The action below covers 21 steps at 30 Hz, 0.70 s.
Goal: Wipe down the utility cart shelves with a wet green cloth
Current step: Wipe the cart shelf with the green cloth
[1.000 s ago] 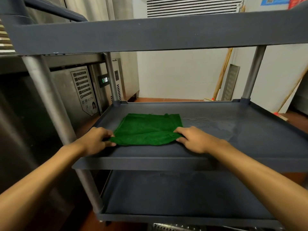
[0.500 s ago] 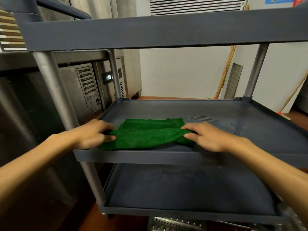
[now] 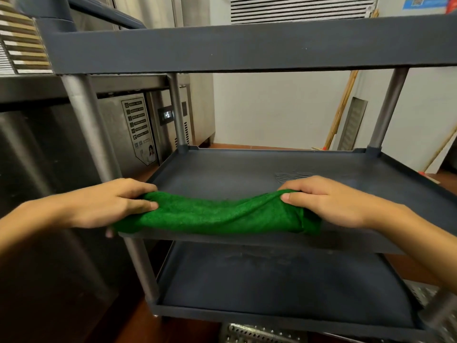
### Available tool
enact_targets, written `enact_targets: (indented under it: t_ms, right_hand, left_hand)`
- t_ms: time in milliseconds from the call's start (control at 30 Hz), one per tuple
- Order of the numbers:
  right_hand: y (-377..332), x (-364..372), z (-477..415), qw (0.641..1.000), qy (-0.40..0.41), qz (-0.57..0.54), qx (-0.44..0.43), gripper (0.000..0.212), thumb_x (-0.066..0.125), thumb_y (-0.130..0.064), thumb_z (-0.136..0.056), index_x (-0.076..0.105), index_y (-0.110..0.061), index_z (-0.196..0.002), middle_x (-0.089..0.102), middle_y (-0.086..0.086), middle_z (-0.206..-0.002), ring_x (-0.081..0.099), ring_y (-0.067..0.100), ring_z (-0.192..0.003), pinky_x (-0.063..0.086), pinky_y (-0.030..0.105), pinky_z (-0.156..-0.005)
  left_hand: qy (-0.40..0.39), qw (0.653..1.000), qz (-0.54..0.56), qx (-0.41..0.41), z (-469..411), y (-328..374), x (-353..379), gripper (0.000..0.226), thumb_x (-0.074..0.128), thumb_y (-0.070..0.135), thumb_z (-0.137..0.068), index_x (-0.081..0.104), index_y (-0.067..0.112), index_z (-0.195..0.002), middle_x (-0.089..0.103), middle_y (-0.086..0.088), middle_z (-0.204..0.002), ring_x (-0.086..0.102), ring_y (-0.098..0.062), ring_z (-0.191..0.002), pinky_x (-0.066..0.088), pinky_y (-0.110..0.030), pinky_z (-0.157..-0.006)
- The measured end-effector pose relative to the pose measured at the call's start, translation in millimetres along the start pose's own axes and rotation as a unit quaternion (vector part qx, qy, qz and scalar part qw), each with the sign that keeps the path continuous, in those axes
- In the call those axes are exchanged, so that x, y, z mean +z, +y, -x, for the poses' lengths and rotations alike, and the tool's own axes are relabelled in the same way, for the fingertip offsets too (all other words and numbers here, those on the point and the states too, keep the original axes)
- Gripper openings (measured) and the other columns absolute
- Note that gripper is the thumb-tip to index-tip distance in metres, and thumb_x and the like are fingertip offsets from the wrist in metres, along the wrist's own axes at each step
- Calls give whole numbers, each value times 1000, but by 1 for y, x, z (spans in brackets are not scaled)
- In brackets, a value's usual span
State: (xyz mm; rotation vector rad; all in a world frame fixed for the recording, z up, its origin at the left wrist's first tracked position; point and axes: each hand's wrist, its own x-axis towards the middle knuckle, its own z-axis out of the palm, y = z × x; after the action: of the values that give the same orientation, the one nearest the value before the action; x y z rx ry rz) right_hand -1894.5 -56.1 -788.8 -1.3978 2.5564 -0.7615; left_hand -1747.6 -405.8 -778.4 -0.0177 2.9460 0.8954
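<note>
Hands: left hand (image 3: 108, 203), right hand (image 3: 329, 203) pinching green cloth (image 3: 217, 215) ends.

both forearms extended forward, left hand (image 3: 108, 203) and right hand (image 3: 329, 203) curled, thumbs pinching inward

The cloth (image 3: 220, 215) is bright green. The cart shelves (image 3: 247, 169) are dark slate grey, on dull silver posts (image 3: 81, 115). The wall (image 3: 272, 107) is white, the floor (image 3: 247, 146) reddish brown.

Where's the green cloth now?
Head view: the green cloth lies at the front of the middle shelf, gripped at its ends by the left hand and right hand.
</note>
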Motion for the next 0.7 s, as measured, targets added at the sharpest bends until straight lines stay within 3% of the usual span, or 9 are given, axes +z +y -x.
enact_targets:
  t_ms: [67, 133, 233, 267, 333, 433, 567, 633, 700]
  right_hand:
    - [-3, -8, -4, 999, 11, -32, -3, 44, 45, -45, -91, 64, -6, -96, 67, 14, -94, 64, 30, -90, 47, 53, -88]
    - [-3, -17, -13, 998, 29, -62, 8, 34, 50, -37, -97, 68, -8, -100, 71, 8, -99, 67, 24, -96, 47, 47, -95]
    - [-2, -27, -32, 992, 61, -102, 46, 25, 50, -23, -100, 70, -10, -105, 73, 3, -106, 68, 15, -97, 50, 30, -95]
    - [0, -30, -40, 990, 71, -104, 57, 24, 50, -22, -100, 71, -10, -105, 74, 4, -105, 69, 16, -97, 51, 29, -94]
    - [4, -34, -59, 990, 94, -82, 72, 25, 50, -24, -100, 71, -9, -103, 73, 8, -104, 68, 23, -99, 50, 37, -97]
    - [16, -40, -87, 988, 108, -41, 99, 28, 52, -27, -98, 71, -6, -104, 71, 13, -106, 65, 27, -102, 48, 41, -99]
    - [31, -50, -124, 984, 108, 21, 137, 30, 52, -26, -96, 70, -4, -105, 68, 12, -109, 61, 26, -99, 48, 33, -85]
    - [41, -53, -143, 982, 103, 51, 148, 29, 52, -25, -96, 69, -5, -108, 66, 12, -113, 59, 24, -99, 46, 32, -81]
    - [52, -54, -161, 976, 101, 89, 173, 31, 49, -19, -97, 63, -3, -119, 63, 15, -121, 58, 28, -107, 49, 34, -89]
  left_hand:
    - [20, 999, 27, -12, 1, 4, -10, 19, 63, 43, -89, 67, 24, -91, 62, -11, -73, 55, -34, -54, 43, -34, -41]
    - [53, 997, 44, -18, -4, 9, -21, 20, 66, 45, -87, 68, 25, -89, 62, -14, -73, 53, -28, -50, 41, -30, -42]
    - [131, 991, 33, -17, -21, 14, -35, 11, 64, 26, -92, 66, 16, -93, 63, -17, -74, 49, -20, -39, 38, -24, -34]
    - [151, 988, 22, -17, -29, 14, -39, 11, 64, 23, -92, 66, 12, -94, 64, -16, -75, 52, -21, -39, 40, -25, -33]
    - [173, 984, 15, -39, -47, 12, -45, 13, 66, 21, -92, 66, 10, -98, 68, -13, -85, 67, -30, -58, 51, -30, -38]
    - [189, 979, 41, -66, -76, 5, -49, 13, 65, 18, -93, 66, 9, -102, 67, -15, -95, 70, -33, -78, 59, -35, -46]
    - [226, 973, -13, -40, -120, -1, -53, 10, 66, 16, -92, 66, 6, -95, 68, -13, -92, 71, -29, -83, 62, -43, -65]
    - [228, 970, -48, -68, -146, -7, -54, 6, 65, 14, -92, 64, 10, -89, 67, -11, -88, 69, -24, -78, 59, -36, -60]
    - [227, 968, -38, -96, -178, -13, -55, 7, 65, 13, -92, 62, 11, -86, 67, -11, -85, 68, -22, -72, 56, -32, -57]
